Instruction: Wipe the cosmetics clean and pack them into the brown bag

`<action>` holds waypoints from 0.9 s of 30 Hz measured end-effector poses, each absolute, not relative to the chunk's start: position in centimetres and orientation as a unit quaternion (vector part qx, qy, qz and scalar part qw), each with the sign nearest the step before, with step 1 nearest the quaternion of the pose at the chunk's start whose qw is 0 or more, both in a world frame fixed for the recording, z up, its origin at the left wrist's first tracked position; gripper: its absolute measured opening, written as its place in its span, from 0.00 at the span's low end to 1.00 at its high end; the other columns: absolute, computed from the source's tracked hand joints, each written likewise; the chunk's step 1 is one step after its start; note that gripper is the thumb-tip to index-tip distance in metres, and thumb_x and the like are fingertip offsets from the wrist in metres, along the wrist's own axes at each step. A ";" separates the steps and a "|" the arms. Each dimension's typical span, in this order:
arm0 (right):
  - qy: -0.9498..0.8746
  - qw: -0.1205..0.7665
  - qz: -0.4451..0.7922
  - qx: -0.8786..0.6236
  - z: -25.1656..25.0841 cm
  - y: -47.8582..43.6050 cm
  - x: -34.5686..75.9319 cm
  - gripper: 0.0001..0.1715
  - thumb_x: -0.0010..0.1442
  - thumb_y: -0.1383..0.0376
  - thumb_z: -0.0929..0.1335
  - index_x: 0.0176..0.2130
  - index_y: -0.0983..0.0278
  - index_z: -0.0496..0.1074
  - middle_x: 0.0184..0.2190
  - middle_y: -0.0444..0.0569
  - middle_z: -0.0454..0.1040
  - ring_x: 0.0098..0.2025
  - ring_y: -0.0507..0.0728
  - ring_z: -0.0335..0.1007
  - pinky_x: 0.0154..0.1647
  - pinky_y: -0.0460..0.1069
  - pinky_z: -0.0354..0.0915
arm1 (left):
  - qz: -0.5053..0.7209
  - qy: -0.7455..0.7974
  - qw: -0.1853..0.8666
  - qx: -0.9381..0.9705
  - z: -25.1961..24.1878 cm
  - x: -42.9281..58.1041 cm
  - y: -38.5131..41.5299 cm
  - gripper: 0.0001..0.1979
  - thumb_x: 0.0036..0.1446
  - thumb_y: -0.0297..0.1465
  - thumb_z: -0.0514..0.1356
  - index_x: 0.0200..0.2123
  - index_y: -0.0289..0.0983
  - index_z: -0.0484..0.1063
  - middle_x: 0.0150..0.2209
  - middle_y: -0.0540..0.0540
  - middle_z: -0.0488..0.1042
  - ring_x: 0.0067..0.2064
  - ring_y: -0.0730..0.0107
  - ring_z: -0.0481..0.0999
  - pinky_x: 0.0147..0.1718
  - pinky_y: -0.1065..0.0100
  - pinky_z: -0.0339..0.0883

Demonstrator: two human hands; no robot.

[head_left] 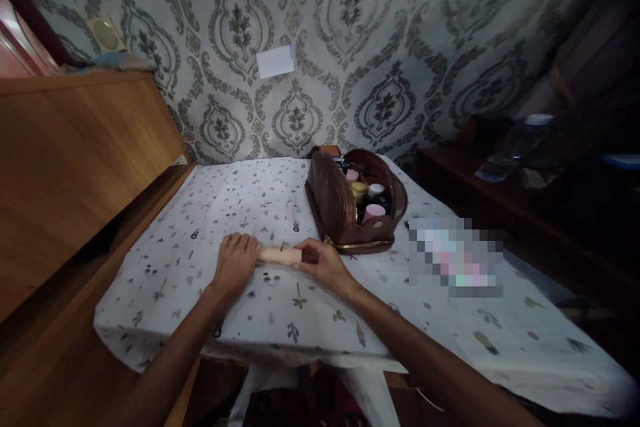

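A peach-coloured cosmetic tube [281, 255] lies sideways between my two hands, just above or on the white cloth. My left hand [237, 255] is closed round its left end and hides it. At the other end, the fingers of my right hand [327, 267] grip a dark reddish-brown part that looks like a cap. Behind my right hand stands a brown zip-up cosmetic bag [330, 207], its top unzipped. Several small containers show inside it, among them a pink-lidded jar [374, 212] and a white-capped bottle [376, 191].
A white patterned cloth [240, 207] covers the table. To the right lies a blurred-out rectangular item [456, 257]. A clear plastic bottle [517, 147] leans on the dark furniture at the right. Wooden furniture [90, 147] borders the left side, and a patterned wall is behind.
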State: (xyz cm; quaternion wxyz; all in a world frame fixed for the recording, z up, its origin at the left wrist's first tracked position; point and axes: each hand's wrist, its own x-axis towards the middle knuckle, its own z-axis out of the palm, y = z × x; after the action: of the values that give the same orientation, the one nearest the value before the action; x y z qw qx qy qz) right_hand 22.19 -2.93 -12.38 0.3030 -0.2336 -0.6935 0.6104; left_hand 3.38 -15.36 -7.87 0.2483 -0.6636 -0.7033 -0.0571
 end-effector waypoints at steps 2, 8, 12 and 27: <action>-0.711 0.304 0.591 -0.231 -12.4 -3.1 22.2 0.16 0.44 0.67 0.74 0.36 0.64 0.72 0.30 0.44 0.74 0.32 0.54 0.71 0.36 0.50 0.68 | -0.059 -0.682 0.230 -0.691 -8.2 5.6 -14.6 0.10 0.66 0.30 0.49 0.34 0.37 0.69 0.33 0.42 0.71 0.38 0.57 0.68 0.39 0.56 0.59; -0.727 0.340 0.558 -0.211 -12.8 -3.4 22.1 0.20 0.46 0.68 0.72 0.41 0.63 0.69 0.34 0.45 0.72 0.35 0.54 0.71 0.35 0.48 0.68 | -0.096 -0.640 0.217 -0.731 -9.1 10.1 -12.7 0.10 0.66 0.32 0.50 0.39 0.35 0.69 0.36 0.42 0.72 0.40 0.58 0.69 0.41 0.57 0.61; -0.738 0.336 0.542 -0.222 -13.0 -3.3 22.2 0.30 0.44 0.69 0.74 0.48 0.62 0.68 0.39 0.47 0.71 0.34 0.53 0.70 0.35 0.49 0.70 | -0.085 -0.638 0.203 -0.738 -8.8 8.1 -13.7 0.10 0.66 0.34 0.51 0.42 0.36 0.68 0.39 0.42 0.73 0.42 0.57 0.70 0.43 0.57 0.61; -0.833 0.288 0.424 -0.207 -11.0 -3.6 22.9 0.12 0.57 0.60 0.70 0.40 0.64 0.75 0.31 0.47 0.72 0.32 0.55 0.67 0.34 0.49 0.62 | -0.091 -0.745 0.144 -0.645 -10.6 -1.5 -19.9 0.19 0.68 0.35 0.45 0.56 0.35 0.65 0.52 0.38 0.72 0.52 0.59 0.70 0.49 0.58 0.66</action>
State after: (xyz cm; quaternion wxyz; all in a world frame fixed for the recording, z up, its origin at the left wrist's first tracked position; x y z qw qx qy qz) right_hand 22.94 -3.61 -11.02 0.2885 -0.2066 -0.8332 0.4242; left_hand -1.54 -19.88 -10.58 0.1438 -0.6453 -0.7447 -0.0912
